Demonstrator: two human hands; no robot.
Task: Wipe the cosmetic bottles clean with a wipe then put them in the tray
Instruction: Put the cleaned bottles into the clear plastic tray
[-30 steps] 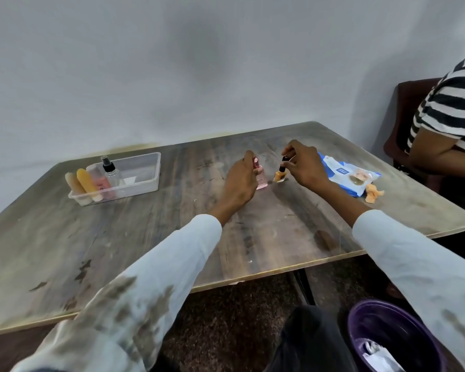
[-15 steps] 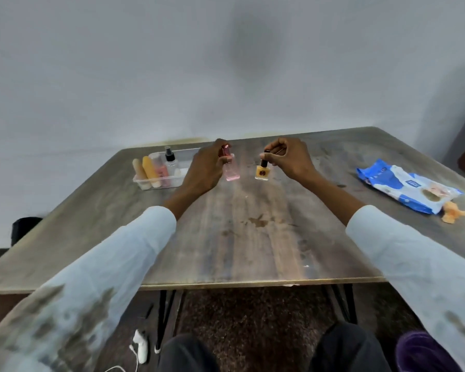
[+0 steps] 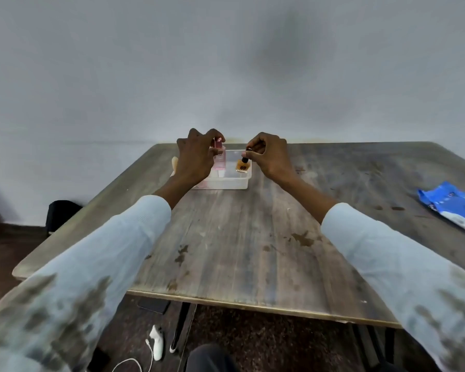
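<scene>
A clear plastic tray (image 3: 234, 183) stands at the far middle of the wooden table (image 3: 242, 237). My left hand (image 3: 195, 157) grips a tall pink bottle (image 3: 220, 157) by its top, held over the tray's left part. My right hand (image 3: 269, 154) pinches the black cap of a small orange bottle (image 3: 243, 165), held over the tray's right end. Other bottles in the tray are mostly hidden behind my left hand; a beige one (image 3: 174, 163) shows at its left.
A blue and white wipes pack (image 3: 452, 205) lies at the table's right edge. On the floor under the table's near edge lie a white device with a cable (image 3: 156, 342) and a dark flat object (image 3: 153, 304). A black object (image 3: 61, 213) stands by the wall at left.
Both hands have lifted the two bottles from the table's middle and carried them left to above the tray. My view has swung left, so the wipes pack is now at the right edge.
</scene>
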